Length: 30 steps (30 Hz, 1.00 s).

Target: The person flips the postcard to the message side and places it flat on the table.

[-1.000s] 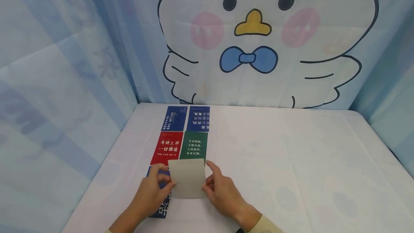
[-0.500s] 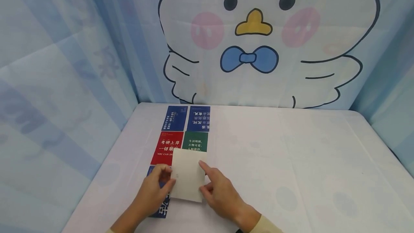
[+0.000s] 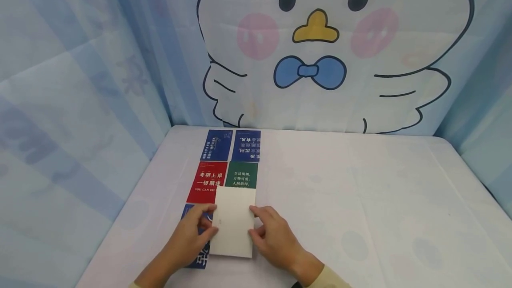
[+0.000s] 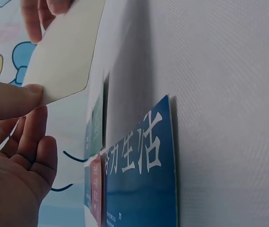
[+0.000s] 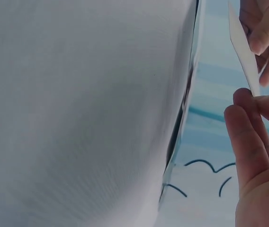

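A cream-coloured blank card is held up between both hands, raised off the table in the wrist views. My left hand pinches its left edge, the thumb lying on the card's face. At the opposite edge my right hand pinches it between thumb and fingers. Beneath and beside the left hand lies a dark blue card with large white characters, partly hidden in the head view. The card's far edge overlaps a red card and a green card from the head's viewpoint.
Two blue cards lie side by side at the table's back left, above the red and green ones. The white tablecloth spreads to the right. A cartoon-printed curtain hangs behind the table.
The card has turned from a foreshortened, greyish tilt to showing its full pale face, and its lower edge has come nearer. My right index finger has slid down its right edge.
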Motion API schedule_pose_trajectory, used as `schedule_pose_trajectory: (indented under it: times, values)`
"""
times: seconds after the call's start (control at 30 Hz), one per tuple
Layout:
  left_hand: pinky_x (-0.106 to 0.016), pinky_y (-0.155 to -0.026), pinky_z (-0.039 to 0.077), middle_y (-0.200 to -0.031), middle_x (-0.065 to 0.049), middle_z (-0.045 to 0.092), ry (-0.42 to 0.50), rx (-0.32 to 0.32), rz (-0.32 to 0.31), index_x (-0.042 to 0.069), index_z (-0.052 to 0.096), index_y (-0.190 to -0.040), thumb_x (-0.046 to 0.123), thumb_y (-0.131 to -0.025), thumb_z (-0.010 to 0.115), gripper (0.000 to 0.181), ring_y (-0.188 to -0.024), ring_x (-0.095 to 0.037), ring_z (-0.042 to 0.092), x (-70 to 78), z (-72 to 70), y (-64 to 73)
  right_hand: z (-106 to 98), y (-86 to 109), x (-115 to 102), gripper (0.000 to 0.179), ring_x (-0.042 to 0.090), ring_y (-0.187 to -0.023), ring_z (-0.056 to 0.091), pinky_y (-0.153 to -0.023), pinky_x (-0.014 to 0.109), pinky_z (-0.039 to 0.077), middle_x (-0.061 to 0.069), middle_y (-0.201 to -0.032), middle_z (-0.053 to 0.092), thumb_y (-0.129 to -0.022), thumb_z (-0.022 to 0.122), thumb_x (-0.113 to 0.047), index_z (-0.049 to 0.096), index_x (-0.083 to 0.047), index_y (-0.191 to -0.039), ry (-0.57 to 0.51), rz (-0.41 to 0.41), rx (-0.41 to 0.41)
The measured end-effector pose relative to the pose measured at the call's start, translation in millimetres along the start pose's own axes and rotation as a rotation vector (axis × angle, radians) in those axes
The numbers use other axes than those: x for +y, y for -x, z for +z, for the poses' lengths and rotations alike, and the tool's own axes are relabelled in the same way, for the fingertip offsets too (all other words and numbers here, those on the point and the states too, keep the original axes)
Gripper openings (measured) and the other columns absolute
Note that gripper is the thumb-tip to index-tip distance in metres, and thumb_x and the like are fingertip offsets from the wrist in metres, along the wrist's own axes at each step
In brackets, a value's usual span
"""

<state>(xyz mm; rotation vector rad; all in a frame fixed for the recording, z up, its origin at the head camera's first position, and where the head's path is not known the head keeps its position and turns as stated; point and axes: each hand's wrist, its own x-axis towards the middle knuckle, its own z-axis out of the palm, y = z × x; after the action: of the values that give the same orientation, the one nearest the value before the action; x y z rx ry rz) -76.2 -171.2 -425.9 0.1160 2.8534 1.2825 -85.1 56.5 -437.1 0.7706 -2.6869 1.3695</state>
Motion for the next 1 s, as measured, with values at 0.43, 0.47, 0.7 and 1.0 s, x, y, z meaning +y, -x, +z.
schedule_pose_trajectory:
  times: [0.43,0.47,0.7,1.0]
  values:
    - [-0.032,-0.086,0.057,-0.109,0.001,0.058,-0.070,-0.045,-0.007,0.010,0.061,-0.130,0.003,-0.080,0.082,0.055,-0.086,-0.010,0.057,-4.6,2.0,-1.9,2.7,-1.5,-2.1,0.052,0.004,-0.077,0.062,-0.066,0.018,0.054,0.016,-0.125,0.055,-0.088,0.071,-0.001,0.053,0.013,-0.135,0.000,0.132,-0.060]
    - [-0.034,-0.089,0.056,-0.108,0.002,0.058,-0.086,-0.050,-0.008,0.010,0.062,-0.130,0.004,-0.080,0.082,0.054,-0.088,-0.011,0.056,-5.1,1.8,-1.9,2.5,-1.7,-2.4,0.052,0.005,-0.077,0.062,-0.066,0.018,0.054,0.016,-0.125,0.055,-0.088,0.071,-0.001,0.053,0.012,-0.135,0.005,0.138,-0.070]
    - [-0.044,-0.095,0.053,-0.113,0.000,0.061,-0.161,-0.111,-0.022,0.011,0.063,-0.130,0.009,-0.080,0.083,0.053,-0.096,-0.014,0.059,-8.7,0.7,-4.3,1.6,-4.5,-4.1,0.051,0.007,-0.078,0.057,-0.065,0.019,0.052,0.016,-0.123,0.057,-0.088,0.072,-0.004,0.055,0.012,-0.134,0.062,0.180,-0.140]
    - [-0.050,-0.097,0.050,-0.124,-0.006,0.061,-0.239,-0.180,-0.081,0.011,0.063,-0.132,0.014,-0.079,0.085,0.057,-0.109,-0.025,0.060,-11.1,3.2,-8.7,5.8,-7.9,-4.6,0.050,0.016,-0.086,0.055,-0.071,0.025,0.054,0.018,-0.121,0.060,-0.089,0.072,-0.008,0.057,0.013,-0.132,0.135,0.211,-0.191]
